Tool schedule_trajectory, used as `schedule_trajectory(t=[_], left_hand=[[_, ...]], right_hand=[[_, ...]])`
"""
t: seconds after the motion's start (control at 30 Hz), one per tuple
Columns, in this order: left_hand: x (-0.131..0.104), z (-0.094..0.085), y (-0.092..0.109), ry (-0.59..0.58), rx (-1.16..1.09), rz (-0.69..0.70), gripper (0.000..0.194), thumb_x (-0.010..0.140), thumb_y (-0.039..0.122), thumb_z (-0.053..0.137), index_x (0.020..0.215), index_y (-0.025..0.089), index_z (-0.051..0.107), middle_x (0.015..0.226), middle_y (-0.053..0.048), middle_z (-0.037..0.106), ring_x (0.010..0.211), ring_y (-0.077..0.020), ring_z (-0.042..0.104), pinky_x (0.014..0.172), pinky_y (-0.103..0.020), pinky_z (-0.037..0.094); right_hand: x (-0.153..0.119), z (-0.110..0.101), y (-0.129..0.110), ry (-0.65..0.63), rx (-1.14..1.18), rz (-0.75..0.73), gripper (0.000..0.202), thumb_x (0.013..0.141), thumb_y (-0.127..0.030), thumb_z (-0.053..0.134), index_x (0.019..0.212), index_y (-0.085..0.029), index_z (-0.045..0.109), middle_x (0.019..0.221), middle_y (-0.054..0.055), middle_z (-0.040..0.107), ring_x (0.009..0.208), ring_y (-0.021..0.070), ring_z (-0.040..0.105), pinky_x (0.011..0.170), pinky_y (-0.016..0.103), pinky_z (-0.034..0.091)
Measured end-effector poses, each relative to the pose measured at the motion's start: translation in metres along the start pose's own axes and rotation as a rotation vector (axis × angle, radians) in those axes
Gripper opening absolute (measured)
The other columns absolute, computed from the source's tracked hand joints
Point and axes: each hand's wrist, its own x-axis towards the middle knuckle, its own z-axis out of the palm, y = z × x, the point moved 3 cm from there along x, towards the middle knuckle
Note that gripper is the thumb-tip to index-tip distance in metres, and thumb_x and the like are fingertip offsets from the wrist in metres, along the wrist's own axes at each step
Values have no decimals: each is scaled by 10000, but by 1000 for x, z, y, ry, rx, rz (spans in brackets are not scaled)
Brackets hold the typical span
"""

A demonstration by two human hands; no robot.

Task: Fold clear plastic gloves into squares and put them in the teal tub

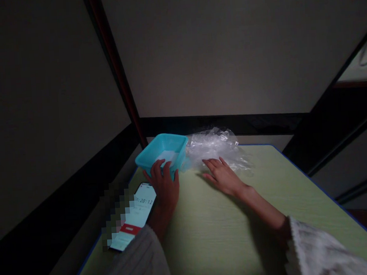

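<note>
In the head view, taking the middle of the table as the clock's centre and 12 as the far side, the tub stands at 11 o'clock and the plastic lies at 12, just beside it. The phone lies at 9, its screen lit and showing 20:12.

The left hand is at the tub's near side, its fingers bent and parted over the rim. They are not clenched; whether they grip the rim or only rest by it, I cannot tell. The right hand is palm down at the plastic's near edge, its fingers loosely spread and grasping nothing; whether they touch the film is not certain.

For good handling, I would keep the left fingers light on the tub, since its thin-looking wall may flex or slide. The right would do best to pinch a single fold between thumb and finger, as loose film tends to slip and drag its neighbours.

The tub is turquoise, upright, with a flared rim and a whitish patch or sheet inside. The plastic is see-through, crumpled and glossy, peaking at the back and flattening towards 1 o'clock.
</note>
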Motion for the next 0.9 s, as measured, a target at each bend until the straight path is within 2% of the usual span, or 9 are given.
schedule_trajectory(t=[0.1,0.27,0.43,0.53,0.63,0.77,0.9], left_hand=[[-1,-3,6,48,-30,38,196,774,181,597,962,157,546,1063,-141,554,1091,-300,483,1009,-580,179],[-7,-11,24,101,-167,183,165,781,102,555,925,178,531,1008,-98,565,1035,-231,524,1024,-532,229],[-17,-13,46,-27,-307,323,195,768,12,483,857,181,522,915,-56,577,938,-176,561,1011,-464,307],[-20,-11,53,-131,-385,361,196,758,-7,455,812,171,519,870,-54,575,883,-168,563,970,-432,366],[-21,-8,54,-203,-428,351,190,755,-3,440,784,166,521,839,-58,570,846,-175,552,915,-411,414],[-20,-4,52,-245,-439,324,186,750,8,435,753,175,519,808,-55,560,804,-179,532,833,-375,455],[-21,-2,51,-276,-451,298,189,741,7,439,739,177,520,794,-53,554,793,-184,519,763,-341,462]], right_hand=[[7,7,1,-26,19,44,528,905,-388,383,1332,-79,367,1269,180,514,1196,269,441,1042,496,233],[20,14,1,-51,39,101,563,910,-402,369,1368,-82,306,1277,184,507,1232,283,397,1032,534,211],[23,10,3,-12,31,161,471,923,-374,333,1301,-106,420,1235,174,516,1158,276,453,1022,538,212],[24,11,5,6,20,180,457,917,-384,345,1282,-129,450,1259,171,476,1167,287,426,1015,562,190],[26,16,5,-10,27,175,469,919,-388,337,1317,-151,407,1265,151,486,1193,286,399,1010,593,165],[31,24,4,-52,52,176,513,921,-383,330,1381,-161,294,1302,136,489,1242,288,360,997,622,171],[34,28,4,-78,73,192,503,923,-368,330,1381,-162,292,1353,123,449,1282,304,310,988,647,158]])
